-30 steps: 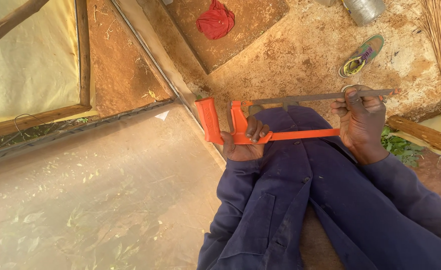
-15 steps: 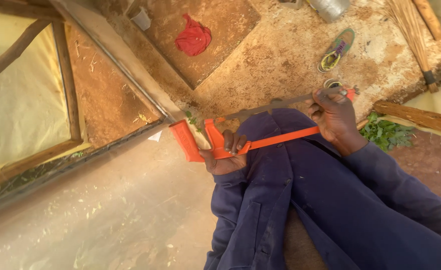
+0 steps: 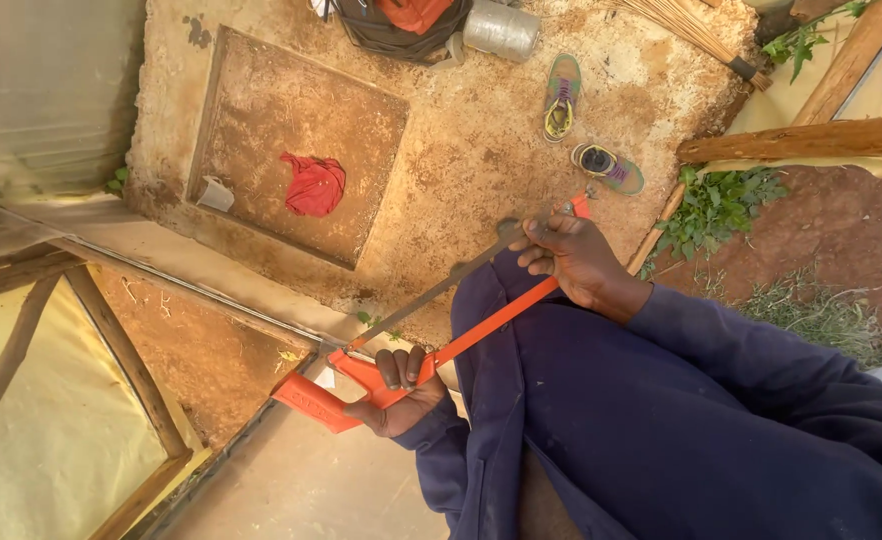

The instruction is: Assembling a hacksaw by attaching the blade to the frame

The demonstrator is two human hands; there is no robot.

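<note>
Fingers of the left hand (image 3: 401,395) were curled shut around the orange handle of a hacksaw (image 3: 461,315), thumb hidden beneath the grip. Fingers of the right hand (image 3: 571,258) were closed over the far end of the same hacksaw, pinching the frame and blade where they met; whether the fingertips pressed on the blade itself could not be told. Both hands emerged from dark blue sleeves (image 3: 721,390).

Hacksaw: orange frame, grey blade, held slantwise between the two hands, handle end low, far end high, above the person's dark blue trousers.

Items placed relative to the hacksaw:
- Metal strip (image 3: 201,292) along a ledge, running up to the handle end, just beside it.
- Red cloth (image 3: 313,184) and small pale cup (image 3: 215,194), beyond the blade, lying in a sunken square of the earthen floor (image 3: 461,130).
- Two shoes (image 3: 562,95) (image 3: 609,167), beyond the far end, the second one near it.
- Silver can (image 3: 501,29) and straw broom (image 3: 681,28), farther off past the shoes.
- Green weeds (image 3: 721,205), beside the far end.
- Wooden beam (image 3: 811,140), above the weeds.
</note>
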